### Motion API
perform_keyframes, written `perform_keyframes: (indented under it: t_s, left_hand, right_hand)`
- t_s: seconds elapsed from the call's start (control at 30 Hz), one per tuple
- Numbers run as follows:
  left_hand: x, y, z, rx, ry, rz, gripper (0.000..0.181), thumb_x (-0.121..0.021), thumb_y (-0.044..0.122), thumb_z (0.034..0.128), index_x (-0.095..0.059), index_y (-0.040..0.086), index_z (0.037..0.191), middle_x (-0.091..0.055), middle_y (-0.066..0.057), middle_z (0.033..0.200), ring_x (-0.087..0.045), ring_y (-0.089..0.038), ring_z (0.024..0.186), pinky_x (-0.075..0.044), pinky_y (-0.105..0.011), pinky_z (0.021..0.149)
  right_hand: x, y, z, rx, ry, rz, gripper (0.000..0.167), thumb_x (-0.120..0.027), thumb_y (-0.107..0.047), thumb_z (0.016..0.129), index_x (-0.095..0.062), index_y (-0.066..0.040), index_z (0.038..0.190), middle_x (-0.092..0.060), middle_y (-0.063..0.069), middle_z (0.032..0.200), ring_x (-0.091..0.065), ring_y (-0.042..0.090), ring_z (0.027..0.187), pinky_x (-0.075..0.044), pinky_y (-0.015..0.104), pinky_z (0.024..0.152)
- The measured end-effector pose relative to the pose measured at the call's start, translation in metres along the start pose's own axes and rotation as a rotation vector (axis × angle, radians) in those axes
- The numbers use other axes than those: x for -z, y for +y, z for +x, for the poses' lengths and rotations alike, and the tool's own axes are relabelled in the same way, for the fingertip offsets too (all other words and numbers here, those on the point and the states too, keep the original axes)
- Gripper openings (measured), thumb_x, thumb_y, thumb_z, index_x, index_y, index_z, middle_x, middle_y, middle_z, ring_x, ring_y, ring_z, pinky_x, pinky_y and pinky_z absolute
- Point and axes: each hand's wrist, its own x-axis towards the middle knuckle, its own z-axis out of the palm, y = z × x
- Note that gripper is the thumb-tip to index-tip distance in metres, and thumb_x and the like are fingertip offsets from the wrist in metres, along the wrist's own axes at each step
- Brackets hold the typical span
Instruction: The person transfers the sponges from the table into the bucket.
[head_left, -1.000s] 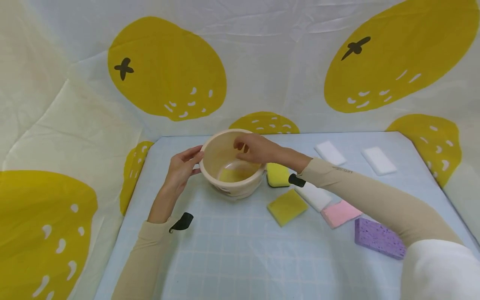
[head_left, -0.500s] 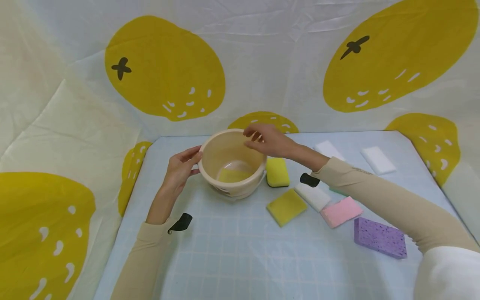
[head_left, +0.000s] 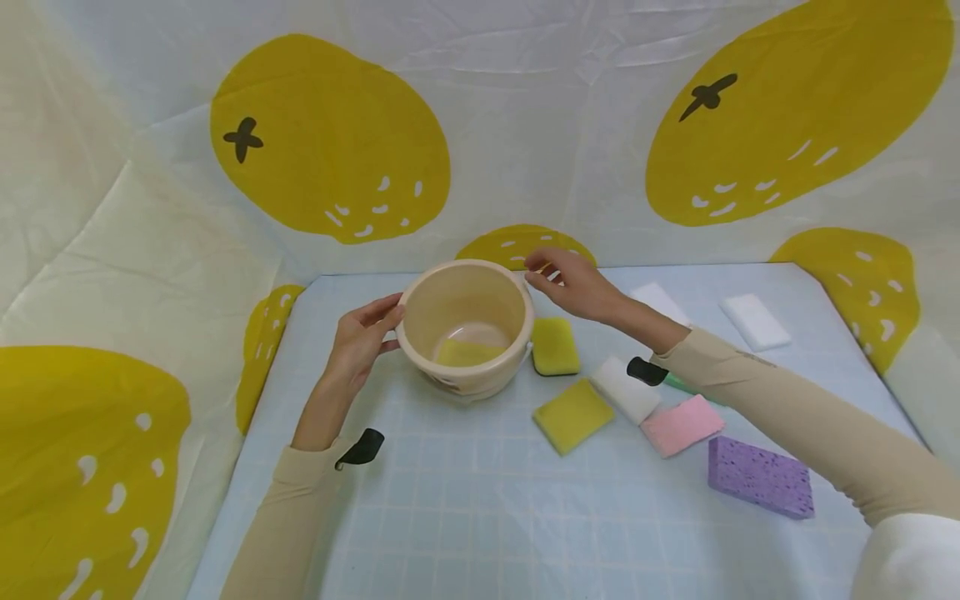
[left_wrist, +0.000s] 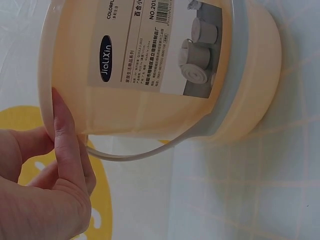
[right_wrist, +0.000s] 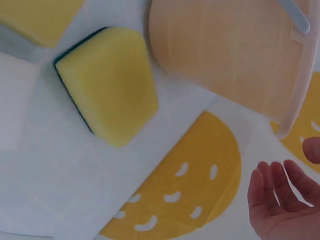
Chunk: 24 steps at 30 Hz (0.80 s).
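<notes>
A cream plastic bucket stands at the back of the table, with a flat yellow piece on its bottom. My left hand pinches the rim on the left side between thumb and fingers; the left wrist view shows the label and thin handle. My right hand hovers just right of the rim, fingers loosely bent, holding nothing. Below it, beside the bucket, lies a yellow sponge with a dark scouring layer, also large in the right wrist view.
Right of the bucket lie another yellow sponge, a white block, a pink sponge and a purple sponge. Two white blocks sit farther back, one fully visible. A green edge shows under the right sleeve.
My right hand has come out from over the bucket's opening and moved right, past the rim. The left hand keeps its hold, and the bucket stays in place.
</notes>
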Motion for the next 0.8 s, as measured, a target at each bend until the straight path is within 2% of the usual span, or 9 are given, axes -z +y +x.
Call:
perform_keyframes:
  t_s: [0.23,0.5,0.8]
  left_hand:
    - [0.002,-0.001,-0.001,-0.013,-0.001,-0.006,0.044,-0.069,0.026,0.1009,-0.063,0.01,0.142,-0.062,-0.009,0.137,-0.063,-0.016,0.104,-0.061,-0.025,0.077]
    - [0.003,-0.002,-0.002,-0.007,0.001,-0.008,0.044,-0.069,0.027,0.1004,-0.064,0.011,0.141,-0.063,-0.008,0.134,-0.062,-0.015,0.101,-0.061,-0.025,0.077]
    - [0.003,-0.005,0.0,-0.007,-0.003,-0.018,0.045,-0.07,0.028,0.0997,-0.064,0.011,0.14,-0.063,-0.009,0.134,-0.063,-0.016,0.103,-0.061,-0.026,0.078]
  right_hand:
    - [-0.002,0.021,-0.01,-0.045,0.024,-0.002,0.03,-0.061,-0.011,0.104,-0.059,0.007,0.128,-0.062,0.024,0.126,-0.063,0.036,0.11,-0.054,0.047,0.093]
    - [-0.011,0.045,-0.021,-0.112,0.017,-0.014,0.031,-0.062,-0.011,0.103,-0.058,0.007,0.129,-0.062,0.023,0.128,-0.063,0.037,0.112,-0.054,0.049,0.095]
    - [-0.023,0.072,-0.033,-0.194,-0.014,-0.024,0.036,-0.063,-0.011,0.102,-0.056,0.009,0.132,-0.059,0.029,0.131,-0.062,0.04,0.113,-0.054,0.051,0.097]
